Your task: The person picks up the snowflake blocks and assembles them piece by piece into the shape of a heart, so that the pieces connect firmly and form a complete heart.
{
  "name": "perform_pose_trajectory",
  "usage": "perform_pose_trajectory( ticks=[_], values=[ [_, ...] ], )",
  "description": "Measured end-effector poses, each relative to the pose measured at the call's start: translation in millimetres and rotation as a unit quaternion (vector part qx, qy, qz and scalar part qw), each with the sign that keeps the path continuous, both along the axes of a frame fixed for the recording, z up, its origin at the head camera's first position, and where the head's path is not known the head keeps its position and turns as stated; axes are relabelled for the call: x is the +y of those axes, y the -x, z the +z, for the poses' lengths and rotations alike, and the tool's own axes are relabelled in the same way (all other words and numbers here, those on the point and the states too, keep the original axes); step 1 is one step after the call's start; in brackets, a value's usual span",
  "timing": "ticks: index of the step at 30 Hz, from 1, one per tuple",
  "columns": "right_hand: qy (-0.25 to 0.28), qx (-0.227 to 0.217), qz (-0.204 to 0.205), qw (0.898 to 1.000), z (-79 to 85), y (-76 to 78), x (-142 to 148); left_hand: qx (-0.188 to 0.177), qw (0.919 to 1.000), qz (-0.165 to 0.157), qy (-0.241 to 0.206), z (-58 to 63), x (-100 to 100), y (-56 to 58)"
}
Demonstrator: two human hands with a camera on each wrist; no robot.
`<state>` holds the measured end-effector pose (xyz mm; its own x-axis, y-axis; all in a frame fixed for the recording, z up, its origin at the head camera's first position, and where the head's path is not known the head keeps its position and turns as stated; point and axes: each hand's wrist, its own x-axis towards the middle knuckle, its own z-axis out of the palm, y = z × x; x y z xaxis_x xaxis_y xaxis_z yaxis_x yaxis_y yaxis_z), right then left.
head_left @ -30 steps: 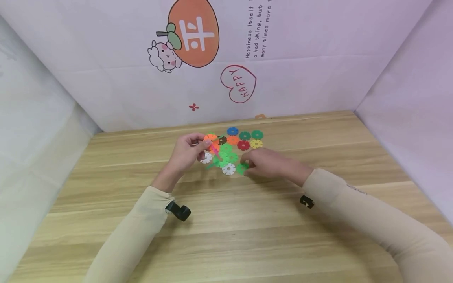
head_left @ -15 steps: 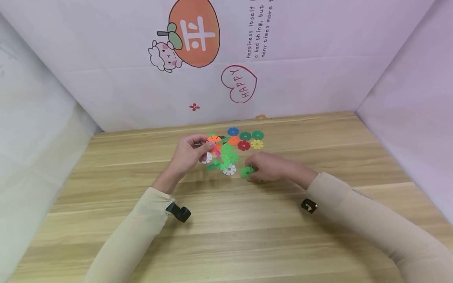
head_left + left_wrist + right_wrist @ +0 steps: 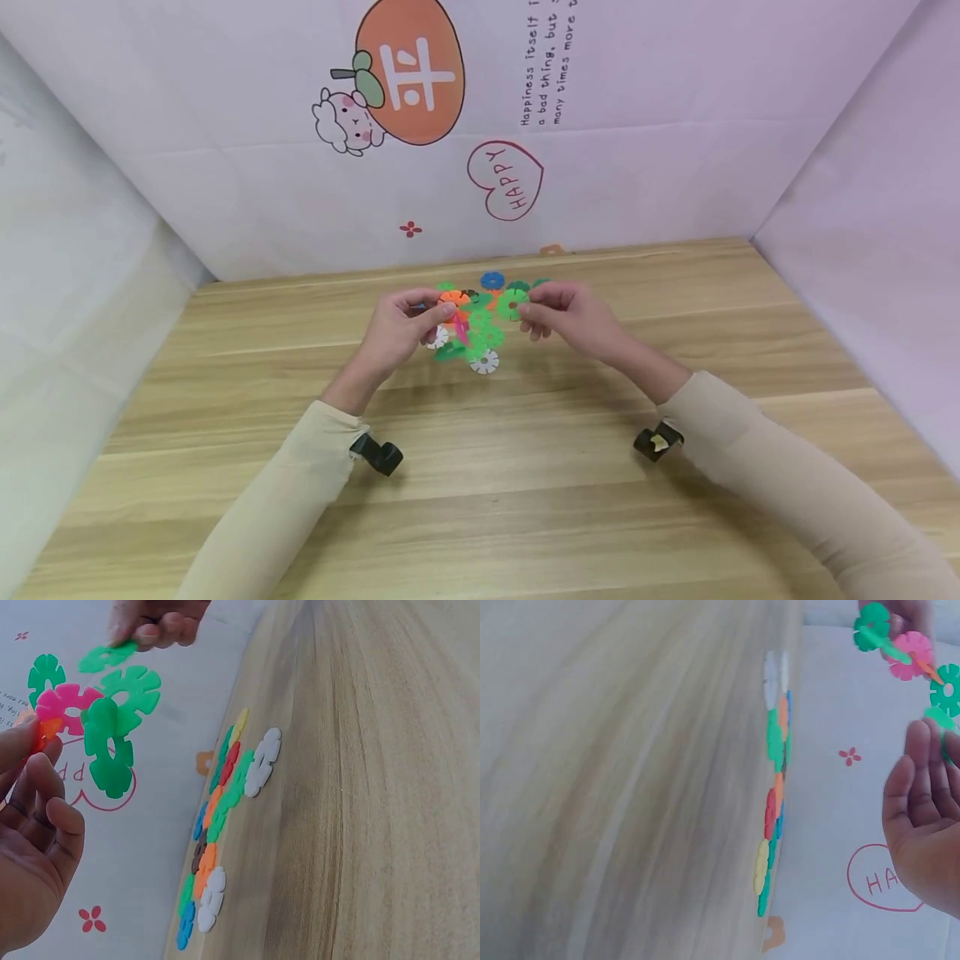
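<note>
Thumb and fingers of my left hand (image 3: 401, 329) pinch an orange snowflake disc (image 3: 453, 297). Joined to it in a raised cluster are a pink disc (image 3: 56, 697) and several green ones, such as a dark green disc (image 3: 112, 781) hanging lowest in the left wrist view. My right hand (image 3: 576, 318) pinches a single light green snowflake disc (image 3: 507, 296) by its edge, just right of the cluster. In the left wrist view this disc is tilted nearly edge-on, close above a light green disc (image 3: 147, 681) of the cluster.
Loose snowflake discs lie on the wooden table (image 3: 487, 500) beneath the hands, among them a blue one (image 3: 492, 281), a white one (image 3: 483, 362), a red one (image 3: 770, 814) and a yellow one (image 3: 761, 866). A printed cloth wall (image 3: 637, 167) stands close behind them.
My right hand has picked up the light green disc from the table's near side of the pile and brought it up beside the cluster. The left hand has stayed nearly still.
</note>
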<state>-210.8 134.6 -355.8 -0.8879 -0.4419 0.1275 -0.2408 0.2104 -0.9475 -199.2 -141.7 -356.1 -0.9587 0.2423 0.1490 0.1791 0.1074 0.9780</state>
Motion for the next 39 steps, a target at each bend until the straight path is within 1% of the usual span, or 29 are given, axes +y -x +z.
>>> perform_pose_trajectory(
  ticks=[2, 5, 9, 15, 19, 23, 31, 39],
  values=[
    [0.039, 0.009, -0.016, 0.999, 1.4, -0.3, 0, 0.004, 1.0, 0.0, 0.0, 0.2, 0, -0.9],
    [0.061, 0.021, -0.027, 0.998, 2.2, -1.4, 0, 0.012, 0.9999, -0.007, -0.003, -0.7, 1, -1.3],
    [0.065, 0.027, -0.028, 0.997, 3.2, -3.5, -1, 0.021, 0.9997, -0.012, 0.0, -2.9, 2, -0.9],
    [0.07, 0.027, -0.031, 0.997, 3.4, -5.4, -3, 0.027, 0.9996, -0.011, 0.001, -5.0, 2, -1.0],
    [0.078, 0.026, -0.028, 0.996, 4.3, -6.3, -6, 0.021, 0.9997, -0.012, -0.004, -4.2, 3, -2.2],
    [0.079, 0.016, -0.022, 0.997, 4.1, -5.6, -8, 0.013, 0.9999, -0.008, -0.005, -4.1, 3, -2.7],
    [0.073, -0.001, -0.025, 0.997, 5.4, -6.7, -9, 0.015, 0.9999, -0.003, 0.003, -3.8, 4, -1.2],
    [0.072, -0.003, -0.025, 0.997, 4.8, -6.4, -10, 0.009, 1.0, -0.002, -0.001, -3.6, 3, -1.3]
  ],
)
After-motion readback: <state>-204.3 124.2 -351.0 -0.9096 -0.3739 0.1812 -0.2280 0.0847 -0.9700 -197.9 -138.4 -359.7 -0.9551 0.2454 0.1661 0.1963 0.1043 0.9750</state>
